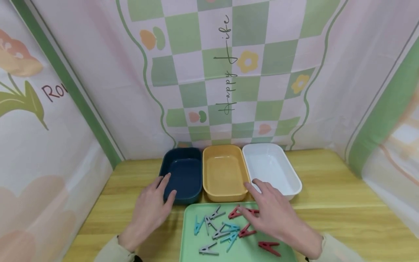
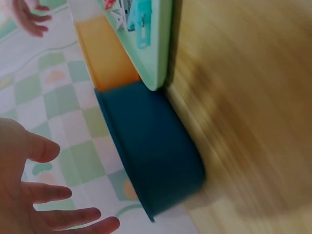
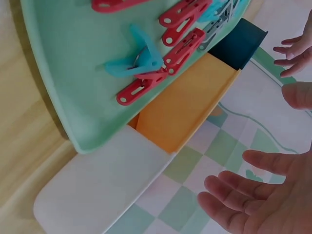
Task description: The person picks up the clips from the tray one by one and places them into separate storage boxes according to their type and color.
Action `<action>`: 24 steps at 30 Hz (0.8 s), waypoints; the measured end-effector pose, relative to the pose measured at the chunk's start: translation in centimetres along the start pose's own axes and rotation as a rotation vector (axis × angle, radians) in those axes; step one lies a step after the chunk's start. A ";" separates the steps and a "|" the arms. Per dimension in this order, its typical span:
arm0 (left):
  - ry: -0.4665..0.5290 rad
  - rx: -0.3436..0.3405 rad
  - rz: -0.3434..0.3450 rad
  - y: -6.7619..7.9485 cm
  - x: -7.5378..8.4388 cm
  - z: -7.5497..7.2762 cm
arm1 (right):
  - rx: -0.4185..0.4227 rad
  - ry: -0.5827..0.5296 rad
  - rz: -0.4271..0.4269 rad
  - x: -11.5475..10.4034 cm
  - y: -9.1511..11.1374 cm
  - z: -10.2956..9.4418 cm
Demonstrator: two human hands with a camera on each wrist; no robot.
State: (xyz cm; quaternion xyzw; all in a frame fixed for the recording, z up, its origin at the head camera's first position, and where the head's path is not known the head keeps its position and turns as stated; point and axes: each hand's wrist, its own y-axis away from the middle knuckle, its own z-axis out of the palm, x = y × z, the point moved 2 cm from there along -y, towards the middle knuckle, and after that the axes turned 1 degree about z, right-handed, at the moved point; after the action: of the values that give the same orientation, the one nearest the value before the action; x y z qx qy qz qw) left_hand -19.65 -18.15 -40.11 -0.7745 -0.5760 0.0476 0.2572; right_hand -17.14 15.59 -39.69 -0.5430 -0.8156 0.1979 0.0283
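My left hand (image 1: 152, 205) hovers by the near left part of a dark blue container (image 1: 184, 174), fingers spread and nothing in them. Over the back right of a green tray (image 1: 190, 251) is my right hand (image 1: 273, 214), also holding nothing, its fingers reaching toward the yellow container (image 1: 224, 174) and the white container (image 1: 271, 167). Several clothespins lie on the tray: grey clothespins (image 1: 208, 249) at left, blue clothespins (image 1: 231, 238) mostly in the middle, and red clothespins (image 1: 269, 247) toward the right. The right hand hides part of the tray; in the right wrist view another blue clothespin (image 3: 139, 58) shows.
The three containers stand side by side behind the tray on a wooden table (image 1: 340, 211). A patterned cloth (image 1: 216, 72) with green checks hangs directly behind them, and printed cloth (image 1: 42, 145) also closes off both sides.
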 end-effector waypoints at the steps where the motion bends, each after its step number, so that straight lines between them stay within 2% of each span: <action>1: 0.005 0.000 -0.003 0.1 -0.2 0.0 | -0.007 0.005 -0.005 0.0 0.1 0.0; 4: 0.014 -0.004 -0.013 0.3 -0.9 0.1 | -0.012 0.016 -0.024 0.0 0.4 0.1; 9: 0.025 -0.048 -0.060 0.7 -1.8 0.4 | 0.008 -0.009 -0.044 -0.1 1.0 0.4; 14: 0.074 -0.097 -0.121 1.2 -2.5 0.8 | -0.021 -0.031 -0.027 0.0 1.5 0.6; 24: 0.189 -0.093 -0.153 1.9 -3.8 1.1 | -0.080 -0.052 0.007 0.2 2.4 0.8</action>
State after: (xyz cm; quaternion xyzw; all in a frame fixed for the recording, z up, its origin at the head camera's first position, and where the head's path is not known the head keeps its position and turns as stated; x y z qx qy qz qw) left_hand -19.65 -21.66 -42.76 -0.7404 -0.6081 -0.0721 0.2772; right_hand -15.34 16.35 -41.28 -0.5412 -0.8215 0.1791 -0.0153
